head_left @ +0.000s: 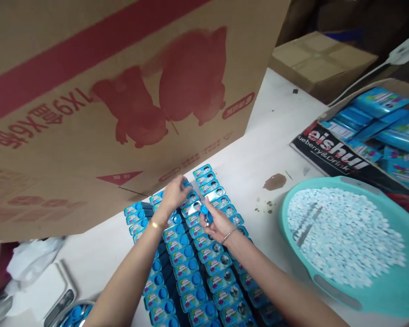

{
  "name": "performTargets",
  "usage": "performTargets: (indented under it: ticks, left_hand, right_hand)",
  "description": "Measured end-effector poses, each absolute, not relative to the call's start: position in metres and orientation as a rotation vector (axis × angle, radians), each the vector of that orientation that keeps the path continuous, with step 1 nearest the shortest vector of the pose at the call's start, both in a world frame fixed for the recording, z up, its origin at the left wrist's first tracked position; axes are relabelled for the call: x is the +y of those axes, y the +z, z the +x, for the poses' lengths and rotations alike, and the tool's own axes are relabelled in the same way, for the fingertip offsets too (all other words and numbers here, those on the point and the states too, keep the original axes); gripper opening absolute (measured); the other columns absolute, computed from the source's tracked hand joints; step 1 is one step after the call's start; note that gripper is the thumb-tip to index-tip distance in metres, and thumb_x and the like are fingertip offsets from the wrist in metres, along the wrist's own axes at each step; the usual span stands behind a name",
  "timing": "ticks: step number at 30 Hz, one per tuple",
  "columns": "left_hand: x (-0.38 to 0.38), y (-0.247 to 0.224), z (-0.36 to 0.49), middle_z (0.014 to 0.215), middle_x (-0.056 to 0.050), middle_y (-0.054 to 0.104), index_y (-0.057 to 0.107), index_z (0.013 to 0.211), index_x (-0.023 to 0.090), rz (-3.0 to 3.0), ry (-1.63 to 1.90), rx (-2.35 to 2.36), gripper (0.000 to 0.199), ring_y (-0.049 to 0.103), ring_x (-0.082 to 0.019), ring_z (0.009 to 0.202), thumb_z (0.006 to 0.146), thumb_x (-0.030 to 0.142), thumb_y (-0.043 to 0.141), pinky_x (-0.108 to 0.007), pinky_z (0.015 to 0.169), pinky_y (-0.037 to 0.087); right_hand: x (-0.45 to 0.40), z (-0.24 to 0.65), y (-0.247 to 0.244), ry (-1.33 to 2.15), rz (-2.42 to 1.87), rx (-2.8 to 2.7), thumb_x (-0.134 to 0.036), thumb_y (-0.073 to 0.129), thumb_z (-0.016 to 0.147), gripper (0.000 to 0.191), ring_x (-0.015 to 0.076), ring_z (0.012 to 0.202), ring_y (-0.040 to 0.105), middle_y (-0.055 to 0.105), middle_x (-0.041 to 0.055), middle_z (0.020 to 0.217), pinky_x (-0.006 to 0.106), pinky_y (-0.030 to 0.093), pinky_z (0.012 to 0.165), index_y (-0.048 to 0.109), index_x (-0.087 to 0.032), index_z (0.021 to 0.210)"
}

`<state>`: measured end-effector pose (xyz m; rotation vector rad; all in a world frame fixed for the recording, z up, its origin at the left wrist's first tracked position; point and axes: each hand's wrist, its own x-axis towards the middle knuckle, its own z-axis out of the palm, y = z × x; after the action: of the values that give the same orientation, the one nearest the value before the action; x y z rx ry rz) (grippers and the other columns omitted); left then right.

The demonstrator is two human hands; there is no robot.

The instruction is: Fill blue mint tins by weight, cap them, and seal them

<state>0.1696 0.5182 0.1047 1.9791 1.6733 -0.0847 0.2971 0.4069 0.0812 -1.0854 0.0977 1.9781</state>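
Rows of small blue printed containers [186, 268] stand packed side by side on the white table. Many in the left rows carry round blue caps [191, 265], while those further right show uncovered round openings [224, 259]. My left hand [173, 196] reaches to the far end of the rows, fingers pinched at a container top; what is between them is mostly hidden. Closer to the right-hand rows, my right hand [218, 221] is curled around a couple of loose blue caps [204, 210], held just above the containers.
A large cardboard carton [129, 104] rises behind the rows. On the right sit a turquoise basin [293, 195] of small pale pieces and a display box [337, 150] of blue packs. A white scale [41, 295] and a bowl of blue caps [77, 313] are at lower left.
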Motion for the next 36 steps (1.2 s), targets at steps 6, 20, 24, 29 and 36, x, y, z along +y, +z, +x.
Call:
performTargets:
  ticks: [6, 20, 24, 29, 36]
  left_hand:
    - [0.458, 0.100, 0.170, 0.081, -0.001, 0.062, 0.062, 0.078, 0.017, 1.793, 0.288, 1.220, 0.007, 0.057, -0.014, 0.078, 0.075, 0.021, 0.057, -0.025, 0.076, 0.046]
    - [0.560, 0.078, 0.176, 0.072, -0.011, 0.069, 0.066, 0.067, 0.017, 1.730, -0.590, 1.913, 0.027, 0.065, -0.025, 0.076, 0.067, 0.043, 0.070, -0.029, 0.063, 0.044]
    - [0.555, 0.080, 0.176, 0.086, -0.015, 0.070, 0.068, 0.076, 0.017, 1.774, -0.615, 1.961, 0.033, 0.065, -0.031, 0.091, 0.070, 0.049, 0.069, -0.033, 0.072, 0.046]
    - [0.513, 0.093, 0.177, 0.090, -0.010, 0.069, 0.065, 0.086, 0.019, 1.885, -0.363, 1.826, 0.025, 0.065, -0.024, 0.090, 0.083, 0.042, 0.056, -0.030, 0.075, 0.047]
    - [0.449, 0.091, 0.175, 0.058, 0.002, 0.058, 0.053, 0.077, 0.018, 1.486, 0.215, 1.281, 0.018, 0.055, -0.013, 0.056, 0.078, 0.036, 0.053, -0.024, 0.059, 0.044]
  right_hand:
    - [0.409, 0.288, 0.071, 1.965, -1.058, 0.095, -0.058, 0.071, 0.070, 0.044, 0.0063, 0.038, 0.043, 0.048, -0.0060, 0.050, 0.014, 0.018, 0.029, 0.057, -0.018, 0.081]
    - [0.396, 0.302, 0.065, 1.931, -0.952, -0.178, -0.045, 0.070, 0.070, 0.040, 0.0090, 0.049, 0.049, 0.058, -0.0030, 0.064, 0.016, 0.032, 0.033, 0.055, -0.018, 0.097]
    - [0.400, 0.295, 0.063, 1.807, -1.145, -0.298, -0.047, 0.066, 0.070, 0.040, 0.0085, 0.040, 0.044, 0.056, -0.0067, 0.057, 0.016, 0.026, 0.029, 0.047, -0.021, 0.094]
    - [0.402, 0.289, 0.057, 1.629, -1.261, -0.362, -0.044, 0.062, 0.072, 0.033, 0.0080, 0.036, 0.043, 0.056, -0.0075, 0.053, 0.016, 0.026, 0.030, 0.041, -0.023, 0.085]
    - [0.398, 0.286, 0.053, 1.643, -1.194, -0.409, -0.038, 0.062, 0.075, 0.031, 0.0095, 0.036, 0.045, 0.052, -0.0091, 0.054, 0.019, 0.034, 0.032, 0.045, -0.024, 0.096]
